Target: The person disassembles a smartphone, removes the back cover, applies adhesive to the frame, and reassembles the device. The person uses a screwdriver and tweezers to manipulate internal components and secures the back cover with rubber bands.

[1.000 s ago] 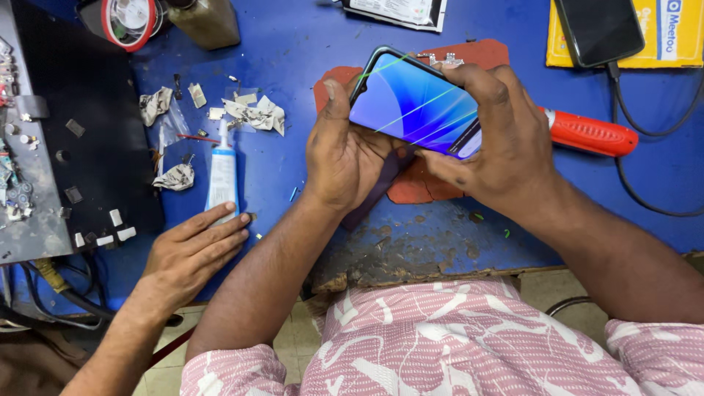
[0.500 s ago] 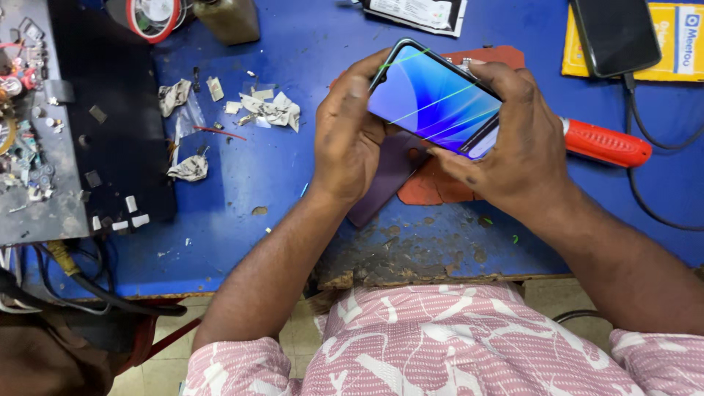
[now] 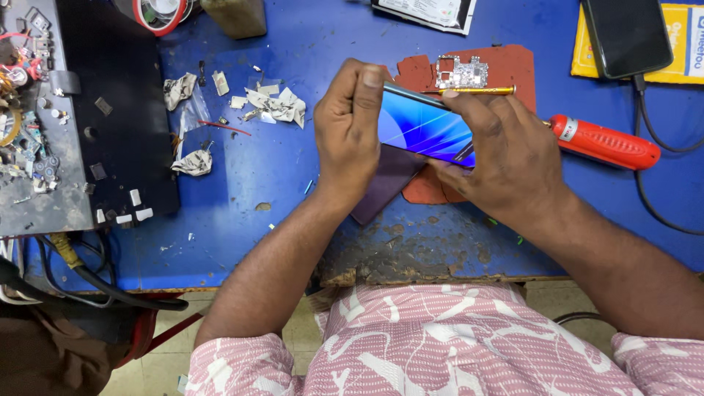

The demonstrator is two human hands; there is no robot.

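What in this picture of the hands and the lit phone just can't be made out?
Head view:
- Back of the phone: turned away; its ends are covered by the left hand and right hand.
- Dark purple piece beneath: mostly hidden by phone and hands.
- Circuit board parts: too small to tell.
- Second phone and red-rimmed tape roll: cut off by the top edge.

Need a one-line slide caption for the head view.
Both hands, left hand and right hand, grip a lit smartphone tilted above a red mat on a blue workbench.
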